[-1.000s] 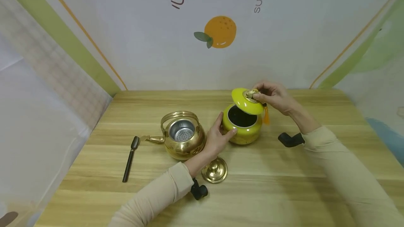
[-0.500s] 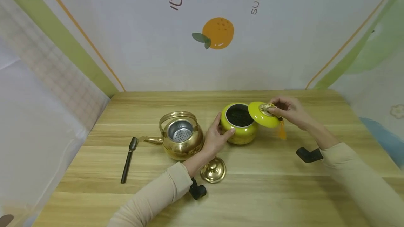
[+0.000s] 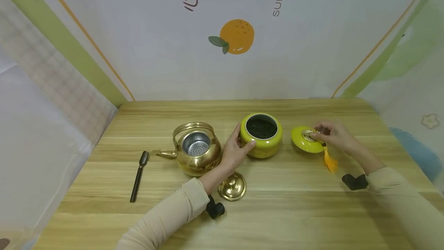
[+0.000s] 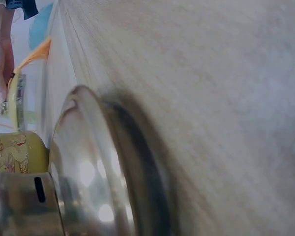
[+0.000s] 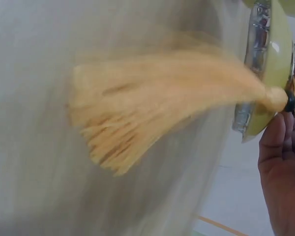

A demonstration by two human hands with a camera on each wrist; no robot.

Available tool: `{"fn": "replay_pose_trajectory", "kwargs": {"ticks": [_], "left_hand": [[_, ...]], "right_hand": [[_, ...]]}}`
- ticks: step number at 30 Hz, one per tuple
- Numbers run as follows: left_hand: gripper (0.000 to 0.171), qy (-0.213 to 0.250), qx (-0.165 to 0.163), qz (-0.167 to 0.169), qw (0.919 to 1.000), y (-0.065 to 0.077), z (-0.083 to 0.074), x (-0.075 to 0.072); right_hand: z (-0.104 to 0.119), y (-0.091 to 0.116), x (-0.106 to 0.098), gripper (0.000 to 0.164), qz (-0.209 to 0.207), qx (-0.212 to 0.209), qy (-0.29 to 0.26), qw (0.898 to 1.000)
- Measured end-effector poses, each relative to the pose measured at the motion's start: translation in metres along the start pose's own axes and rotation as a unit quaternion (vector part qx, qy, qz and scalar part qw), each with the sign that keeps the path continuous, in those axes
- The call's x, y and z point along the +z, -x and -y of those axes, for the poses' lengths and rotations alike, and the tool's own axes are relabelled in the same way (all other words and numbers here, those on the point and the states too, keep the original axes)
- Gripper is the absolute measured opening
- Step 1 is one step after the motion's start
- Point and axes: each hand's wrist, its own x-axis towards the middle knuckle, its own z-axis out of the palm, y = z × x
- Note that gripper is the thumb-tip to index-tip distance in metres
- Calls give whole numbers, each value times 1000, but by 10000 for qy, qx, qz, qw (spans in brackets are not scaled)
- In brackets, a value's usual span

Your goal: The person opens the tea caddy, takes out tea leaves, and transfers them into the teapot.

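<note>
A yellow jar (image 3: 261, 141) stands open on the wooden table (image 3: 288, 211), dark tea leaves showing inside. My left hand (image 3: 235, 150) grips its left side. To the jar's right, my right hand (image 3: 330, 132) pinches the gold knob of the yellow lid (image 3: 305, 140), which is low at the table surface. An orange tassel (image 3: 330, 163) trails from the knob onto the table. In the right wrist view the tassel (image 5: 152, 103) and lid rim (image 5: 265, 73) fill the frame. The left wrist view shows the brass lid (image 4: 103, 167) up close.
A brass teapot (image 3: 197, 153) with a strainer inside stands left of the jar. Its brass lid (image 3: 232, 186) lies in front of my left wrist. A dark scoop (image 3: 137, 176) lies at the left. A printed backdrop walls off the table's far side.
My right hand has carried the yellow lid off the jar, rightward and down to the table. The left hand has stayed on the jar.
</note>
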Motion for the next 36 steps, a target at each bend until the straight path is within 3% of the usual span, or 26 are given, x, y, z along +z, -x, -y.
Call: {"fn": "replay_pose_trajectory", "kwargs": {"ticks": [11,28,31,36], "left_hand": [[80,76,9,-14,10000,0,-2,1],[79,38,58,-33,10000,1,-3,1],[79,-31,-26,-53,10000,1,-3,0],[79,-116,-209,-59,9997,-1,-2,-1]], "right_hand": [[-15,2,5,12,-39,-363,300,9989],[-13,5,6,15,178,-151,518,9984],[-10,2,5,21,99,-485,678,9965],[6,-8,7,28,-468,-985,931,9897]]}}
